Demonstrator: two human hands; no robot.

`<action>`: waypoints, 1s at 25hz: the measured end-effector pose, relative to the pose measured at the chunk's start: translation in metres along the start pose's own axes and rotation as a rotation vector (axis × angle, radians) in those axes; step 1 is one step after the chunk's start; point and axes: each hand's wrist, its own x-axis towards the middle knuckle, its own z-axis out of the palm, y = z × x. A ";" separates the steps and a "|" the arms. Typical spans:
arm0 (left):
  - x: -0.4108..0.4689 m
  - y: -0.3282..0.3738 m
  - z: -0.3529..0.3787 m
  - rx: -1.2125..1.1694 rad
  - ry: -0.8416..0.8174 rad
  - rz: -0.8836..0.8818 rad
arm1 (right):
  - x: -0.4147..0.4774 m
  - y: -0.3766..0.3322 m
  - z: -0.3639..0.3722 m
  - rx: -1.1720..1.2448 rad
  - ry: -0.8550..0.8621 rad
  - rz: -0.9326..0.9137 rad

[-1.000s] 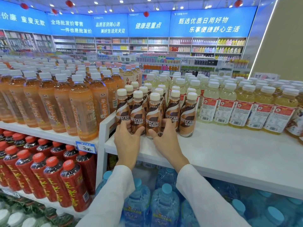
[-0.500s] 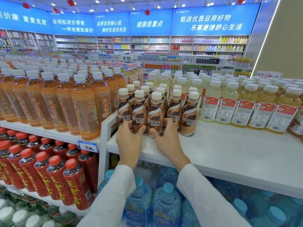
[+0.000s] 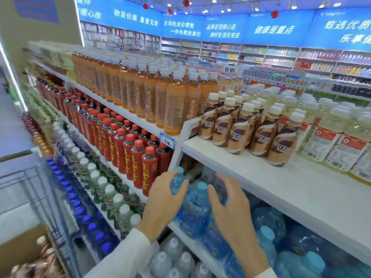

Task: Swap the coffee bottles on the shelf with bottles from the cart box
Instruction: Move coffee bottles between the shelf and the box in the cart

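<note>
Several brown Nescafe coffee bottles (image 3: 239,133) with white caps stand in a cluster at the left end of the white shelf (image 3: 271,183). My left hand (image 3: 162,205) and my right hand (image 3: 230,209) hang below the shelf's front edge, apart from the coffee bottles, fingers spread and holding nothing. At the lower left is the wire cart (image 3: 46,197) with a cardboard box (image 3: 20,245). Blurred brown bottles (image 3: 42,259) with pale caps lie in the box.
Tall orange tea bottles (image 3: 172,105) stand left of the coffee, pale yellow bottles (image 3: 331,137) to its right. Red-capped bottles (image 3: 136,155) fill the shelf below left. Blue water bottles (image 3: 196,207) sit right behind my hands. A price tag (image 3: 167,139) marks the shelf edge.
Both hands have let go of the front coffee bottles and dropped below the shelf edge. The view has swung left, bringing the cart and box into sight.
</note>
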 end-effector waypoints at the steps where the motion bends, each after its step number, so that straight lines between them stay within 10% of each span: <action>1: -0.022 -0.015 -0.013 0.034 0.019 -0.038 | -0.015 -0.001 0.012 0.014 -0.056 -0.017; 12: -0.218 -0.171 -0.152 0.317 0.131 -0.621 | -0.139 -0.009 0.216 0.014 -0.838 0.116; 25: -0.249 -0.399 -0.239 0.262 -0.135 -1.074 | -0.195 -0.059 0.395 -0.209 -1.142 0.360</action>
